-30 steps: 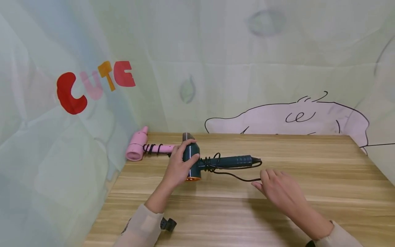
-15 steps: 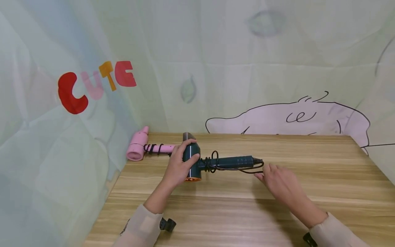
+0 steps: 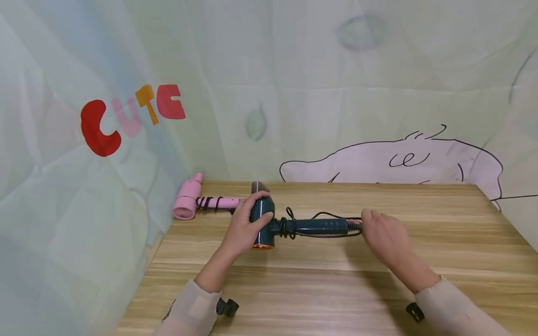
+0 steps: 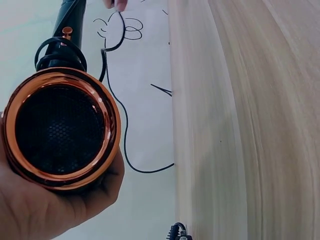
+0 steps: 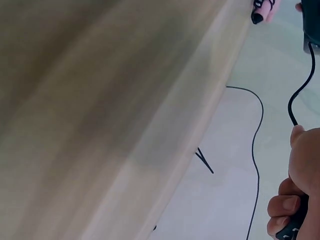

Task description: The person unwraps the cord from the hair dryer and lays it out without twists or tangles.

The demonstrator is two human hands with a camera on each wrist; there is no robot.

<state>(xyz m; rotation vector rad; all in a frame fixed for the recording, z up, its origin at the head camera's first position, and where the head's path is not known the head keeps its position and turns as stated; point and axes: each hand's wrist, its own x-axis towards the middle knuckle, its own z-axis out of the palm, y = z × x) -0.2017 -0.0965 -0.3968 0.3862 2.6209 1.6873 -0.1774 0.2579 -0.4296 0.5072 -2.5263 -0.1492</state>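
A dark green hair dryer [image 3: 264, 219] with a copper-coloured rear ring [image 4: 112, 125] is held up off the table. My left hand [image 3: 241, 228] grips its barrel, fingers over the far side and thumb on the near side. The handle [image 3: 321, 227] points right, and its black cord [image 3: 325, 213] is looped around the handle's base. My right hand [image 3: 386, 240], at the handle's tip, holds the cord. In the right wrist view the cord [image 5: 291, 102] runs up from that hand; a dark piece with pale marks [image 5: 292, 222] shows under its curled fingers.
A pink hair dryer [image 3: 187, 198] with black cord wound on its handle lies at the table's back left corner, partly behind my left hand. Printed fabric walls [image 3: 319, 116] stand close behind and left of the wooden table [image 3: 315, 298].
My right hand has risen away from me, carrying the cord from below the handle to its tip; a strand now arcs over the handle's far side. The left hand keeps its grip, nearly still.
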